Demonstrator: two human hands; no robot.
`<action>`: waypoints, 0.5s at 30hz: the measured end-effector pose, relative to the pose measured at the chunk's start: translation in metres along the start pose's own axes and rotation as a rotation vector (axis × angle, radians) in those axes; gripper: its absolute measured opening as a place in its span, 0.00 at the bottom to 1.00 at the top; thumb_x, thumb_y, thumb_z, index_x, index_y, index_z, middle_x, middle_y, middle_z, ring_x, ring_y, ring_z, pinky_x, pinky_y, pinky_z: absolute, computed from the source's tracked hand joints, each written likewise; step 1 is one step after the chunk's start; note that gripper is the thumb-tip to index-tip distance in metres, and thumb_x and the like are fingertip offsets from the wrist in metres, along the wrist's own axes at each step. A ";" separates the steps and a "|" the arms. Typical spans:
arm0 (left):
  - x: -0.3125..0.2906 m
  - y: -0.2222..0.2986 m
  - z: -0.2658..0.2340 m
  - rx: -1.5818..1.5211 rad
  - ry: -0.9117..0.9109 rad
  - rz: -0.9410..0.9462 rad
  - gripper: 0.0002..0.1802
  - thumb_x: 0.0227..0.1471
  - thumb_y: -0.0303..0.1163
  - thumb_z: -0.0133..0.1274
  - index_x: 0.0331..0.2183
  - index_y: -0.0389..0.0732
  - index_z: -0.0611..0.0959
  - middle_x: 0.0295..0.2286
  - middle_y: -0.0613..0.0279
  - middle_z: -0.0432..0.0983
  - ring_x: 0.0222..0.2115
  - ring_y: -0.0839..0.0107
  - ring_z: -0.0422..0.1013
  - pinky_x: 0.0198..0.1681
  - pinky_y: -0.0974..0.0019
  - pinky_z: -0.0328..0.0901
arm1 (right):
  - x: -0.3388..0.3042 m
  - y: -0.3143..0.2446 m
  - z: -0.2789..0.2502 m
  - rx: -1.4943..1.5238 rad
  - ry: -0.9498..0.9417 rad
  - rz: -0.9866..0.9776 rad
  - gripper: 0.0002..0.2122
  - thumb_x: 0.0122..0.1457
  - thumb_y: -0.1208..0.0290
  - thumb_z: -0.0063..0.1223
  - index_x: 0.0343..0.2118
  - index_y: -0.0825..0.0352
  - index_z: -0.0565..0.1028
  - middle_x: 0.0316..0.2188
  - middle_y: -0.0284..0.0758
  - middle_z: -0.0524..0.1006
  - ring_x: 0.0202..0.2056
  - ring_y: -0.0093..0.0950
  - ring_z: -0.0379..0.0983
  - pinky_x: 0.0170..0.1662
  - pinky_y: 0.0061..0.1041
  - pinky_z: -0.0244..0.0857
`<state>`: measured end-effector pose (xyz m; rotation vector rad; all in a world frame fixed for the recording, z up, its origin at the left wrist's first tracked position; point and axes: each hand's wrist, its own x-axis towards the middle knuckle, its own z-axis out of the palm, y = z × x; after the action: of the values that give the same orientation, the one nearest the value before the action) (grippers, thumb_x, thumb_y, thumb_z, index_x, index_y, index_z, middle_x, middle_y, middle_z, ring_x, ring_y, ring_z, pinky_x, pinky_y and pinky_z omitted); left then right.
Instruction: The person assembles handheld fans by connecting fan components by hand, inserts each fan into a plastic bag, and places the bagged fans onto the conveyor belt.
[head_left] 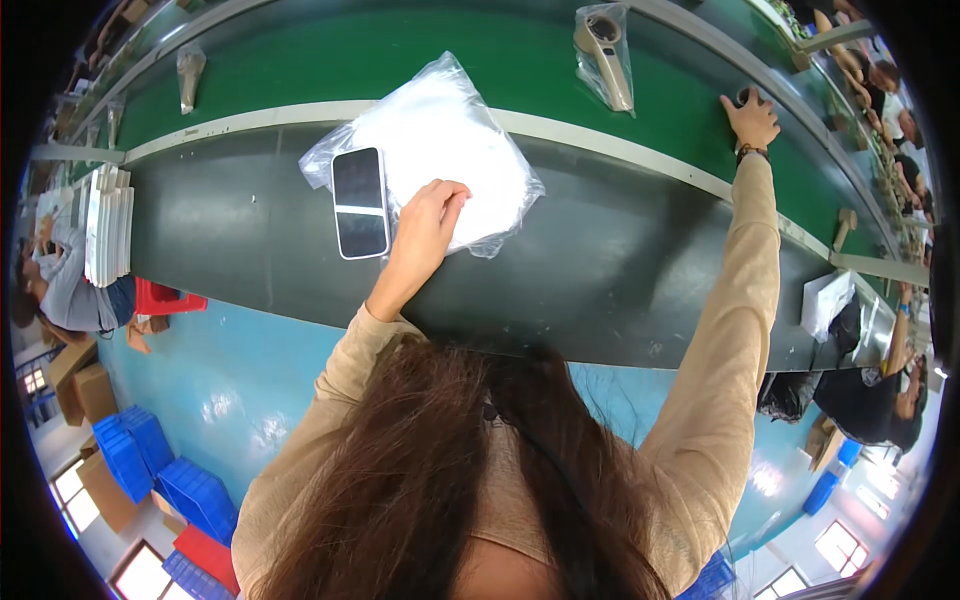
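Bright light, washed-out white package (425, 140), glare on blue floor (240, 350), curved edges.

Your dark bench (215, 235) carries stacked white pieces (108, 225) at left, a white-filled clear bag (440, 130) lapping over the pale rail (235, 122), and a phone (360, 190) at the bag's left edge, while the green belt (300, 60) beyond bears a bagged tan device (612, 68) and another bagged item (189, 82) well to its left.

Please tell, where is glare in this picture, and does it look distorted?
Head view: a pale reflection crosses the smartphone; highlights spot the blue floor; the clear plastic bag looks nearly washed out in its middle; the white conveyor rail curves, fisheye-like.
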<state>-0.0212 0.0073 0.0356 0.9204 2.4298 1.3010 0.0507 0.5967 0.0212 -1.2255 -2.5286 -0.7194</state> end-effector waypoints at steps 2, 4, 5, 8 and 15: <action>-0.001 0.001 0.002 -0.070 0.059 0.013 0.08 0.53 0.22 0.50 0.38 0.36 0.76 0.28 0.54 0.73 0.31 0.60 0.71 0.36 0.61 0.66 | 0.012 -0.005 0.005 0.108 0.064 0.083 0.35 0.48 0.30 0.46 0.55 0.48 0.67 0.53 0.48 0.69 0.47 0.51 0.70 0.46 0.51 0.62; -0.001 0.004 0.003 -0.120 0.046 -0.032 0.11 0.52 0.21 0.50 0.40 0.36 0.74 0.28 0.55 0.73 0.31 0.61 0.71 0.36 0.62 0.66 | 0.018 -0.016 0.005 0.067 0.119 0.175 0.35 0.47 0.29 0.45 0.53 0.49 0.69 0.51 0.46 0.72 0.47 0.49 0.72 0.46 0.48 0.65; 0.000 0.007 0.004 -0.179 0.012 -0.057 0.13 0.50 0.19 0.50 0.41 0.36 0.72 0.28 0.55 0.72 0.31 0.63 0.71 0.37 0.62 0.66 | 0.024 -0.006 0.009 0.069 0.122 0.179 0.35 0.47 0.29 0.45 0.53 0.49 0.69 0.51 0.46 0.72 0.47 0.49 0.72 0.46 0.48 0.65; 0.001 0.006 0.002 -0.156 -0.019 0.045 0.15 0.49 0.19 0.50 0.41 0.36 0.70 0.29 0.56 0.72 0.31 0.64 0.71 0.38 0.63 0.66 | 0.048 0.012 0.016 0.228 -0.345 0.210 0.35 0.46 0.29 0.45 0.49 0.53 0.72 0.47 0.43 0.76 0.47 0.44 0.74 0.46 0.44 0.66; -0.001 -0.004 0.003 -0.213 -0.047 -0.006 0.13 0.50 0.21 0.51 0.40 0.38 0.72 0.31 0.59 0.73 0.33 0.69 0.72 0.39 0.67 0.66 | 0.036 0.033 -0.017 0.501 -0.221 0.033 0.44 0.42 0.27 0.49 0.47 0.69 0.70 0.42 0.48 0.78 0.44 0.46 0.75 0.48 0.41 0.66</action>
<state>-0.0202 0.0074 0.0306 0.8750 2.2049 1.4834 0.0545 0.6296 0.0615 -1.2060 -2.6176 0.0728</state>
